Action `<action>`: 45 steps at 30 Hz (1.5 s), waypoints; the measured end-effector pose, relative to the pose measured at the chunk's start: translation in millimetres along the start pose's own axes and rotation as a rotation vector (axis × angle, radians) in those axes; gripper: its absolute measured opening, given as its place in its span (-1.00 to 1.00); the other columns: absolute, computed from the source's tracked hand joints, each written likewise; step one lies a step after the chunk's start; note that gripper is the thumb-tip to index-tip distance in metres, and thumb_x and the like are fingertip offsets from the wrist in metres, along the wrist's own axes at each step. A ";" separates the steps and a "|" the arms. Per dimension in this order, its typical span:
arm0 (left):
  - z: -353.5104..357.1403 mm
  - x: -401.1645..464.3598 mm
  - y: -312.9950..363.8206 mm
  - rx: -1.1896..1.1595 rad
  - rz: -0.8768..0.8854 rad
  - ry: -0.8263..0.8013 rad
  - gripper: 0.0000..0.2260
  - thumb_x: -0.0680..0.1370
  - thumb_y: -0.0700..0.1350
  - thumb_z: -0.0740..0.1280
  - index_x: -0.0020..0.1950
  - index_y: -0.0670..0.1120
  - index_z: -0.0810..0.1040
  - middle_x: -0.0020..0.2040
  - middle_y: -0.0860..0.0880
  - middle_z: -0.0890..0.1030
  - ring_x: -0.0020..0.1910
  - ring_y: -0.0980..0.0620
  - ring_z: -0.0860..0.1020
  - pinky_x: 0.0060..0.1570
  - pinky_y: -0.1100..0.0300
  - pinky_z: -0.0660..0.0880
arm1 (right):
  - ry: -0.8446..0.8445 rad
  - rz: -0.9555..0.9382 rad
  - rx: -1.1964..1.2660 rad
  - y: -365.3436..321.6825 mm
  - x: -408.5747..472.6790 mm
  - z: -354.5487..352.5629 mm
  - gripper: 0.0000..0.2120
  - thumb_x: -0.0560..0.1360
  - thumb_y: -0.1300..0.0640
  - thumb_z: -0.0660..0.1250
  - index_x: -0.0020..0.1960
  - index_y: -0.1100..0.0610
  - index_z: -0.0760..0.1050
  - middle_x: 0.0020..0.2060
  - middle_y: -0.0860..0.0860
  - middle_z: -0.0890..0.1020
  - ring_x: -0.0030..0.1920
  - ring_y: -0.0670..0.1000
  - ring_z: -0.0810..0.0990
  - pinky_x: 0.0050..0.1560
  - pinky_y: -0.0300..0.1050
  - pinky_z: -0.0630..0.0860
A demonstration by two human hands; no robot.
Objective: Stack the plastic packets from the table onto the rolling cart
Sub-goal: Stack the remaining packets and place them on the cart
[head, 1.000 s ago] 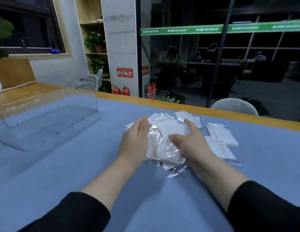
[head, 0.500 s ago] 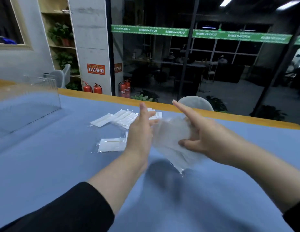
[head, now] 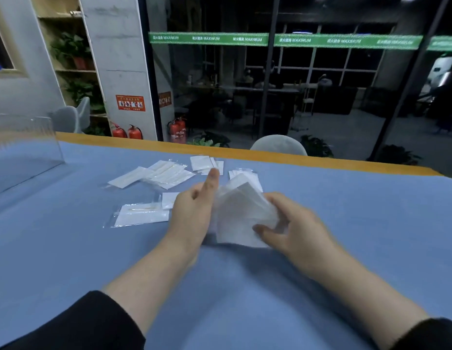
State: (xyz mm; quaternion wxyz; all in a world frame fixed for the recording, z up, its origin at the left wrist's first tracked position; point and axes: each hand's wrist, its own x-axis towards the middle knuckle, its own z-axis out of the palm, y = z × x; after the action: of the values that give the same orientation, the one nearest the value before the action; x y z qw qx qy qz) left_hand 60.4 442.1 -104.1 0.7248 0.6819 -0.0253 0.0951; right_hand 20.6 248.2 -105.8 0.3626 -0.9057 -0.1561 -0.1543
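Note:
A bunch of white plastic packets (head: pixel 241 213) stands on edge between my two hands, just above the blue table (head: pixel 68 261). My right hand (head: pixel 293 223) grips the bunch from the right, thumb curled under its lower edge. My left hand (head: pixel 194 210) presses flat against the bunch's left side, fingers straight and pointing away. More packets lie loose on the table: one (head: pixel 141 214) left of my left hand, a fanned group (head: pixel 159 174) further back, and a small group (head: pixel 207 164) near the far edge. No rolling cart is in view.
A clear plastic box (head: pixel 25 147) stands on the table at the far left. The table's far edge has an orange-wood border (head: pixel 321 160), with a grey chair back (head: pixel 279 145) behind it. Beyond are a glass wall, fire extinguishers and potted plants.
The bunch of packets was gathered off the table and lifted between both hands. The view swung right, so the clear box slid toward the left edge. Loose packets now lie left of my hands.

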 end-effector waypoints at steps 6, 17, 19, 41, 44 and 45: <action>0.4 4.4 -5.8 0.059 0.071 0.063 -0.68 0.55 0.24 0.29 -0.09 0.03 0.66 -0.20 0.14 0.68 -0.11 0.00 0.60 -0.08 0.09 0.46 | -0.087 -0.026 -0.064 11.4 -0.6 0.5 -0.63 0.49 -0.04 0.44 0.21 -0.31 0.42 0.10 -0.39 0.47 0.14 -0.26 0.48 0.09 -0.31 0.42; 5.1 1.7 -1.0 0.057 0.006 0.022 -0.23 0.31 0.55 0.27 -0.24 -0.22 0.37 -0.26 -0.03 0.34 -0.26 -0.03 0.29 -0.16 0.04 0.19 | -0.055 -0.018 -0.069 13.9 1.5 2.4 -0.60 0.44 -0.15 0.48 0.16 -0.33 0.35 0.13 -0.44 0.41 0.11 -0.41 0.41 -0.01 -0.47 0.31; 7.0 -2.4 -1.0 0.087 0.007 -0.034 -0.31 0.40 0.46 0.32 -0.22 -0.23 0.42 -0.28 -0.06 0.40 -0.27 -0.01 0.35 -0.18 0.06 0.25 | -0.095 -0.008 -0.016 11.2 -0.4 4.0 -0.53 0.45 -0.11 0.49 0.20 -0.40 0.31 0.14 -0.45 0.41 0.09 -0.41 0.43 -0.01 -0.45 0.33; 15.3 -2.7 -16.6 0.152 -0.027 -0.076 -0.83 0.66 -0.04 0.24 0.00 0.08 0.62 -0.09 0.21 0.64 -0.09 0.25 0.50 -0.12 0.32 0.39 | -0.129 0.085 0.129 16.4 -0.7 11.1 -0.43 0.43 -0.03 0.52 0.18 -0.46 0.26 0.05 -0.43 0.45 -0.03 -0.21 0.53 -0.02 -0.38 0.46; 15.8 -4.7 -15.6 0.184 0.014 -0.101 -0.81 0.69 0.00 0.20 0.02 0.05 0.59 -0.04 0.14 0.64 -0.21 0.35 0.46 -0.19 0.34 0.34 | -0.128 0.086 0.112 16.6 -0.8 11.0 -0.48 0.47 0.05 0.45 0.17 -0.42 0.27 0.07 -0.35 0.48 -0.06 -0.13 0.51 -0.04 -0.35 0.46; 14.7 -4.0 -13.7 0.169 -0.001 -0.099 -0.83 0.69 0.03 0.20 0.04 0.07 0.58 0.00 0.13 0.64 -0.18 0.35 0.47 -0.15 0.31 0.35 | -0.123 0.088 0.115 17.2 -0.2 10.1 -0.49 0.48 0.08 0.44 0.16 -0.42 0.28 0.06 -0.34 0.48 -0.07 -0.12 0.51 -0.04 -0.35 0.46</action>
State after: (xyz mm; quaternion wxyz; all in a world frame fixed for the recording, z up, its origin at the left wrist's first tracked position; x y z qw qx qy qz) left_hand 60.3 426.3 -117.2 0.6628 0.7444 -0.0524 0.0628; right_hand 29.0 243.3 -123.3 0.4100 -0.8972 -0.1468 -0.0730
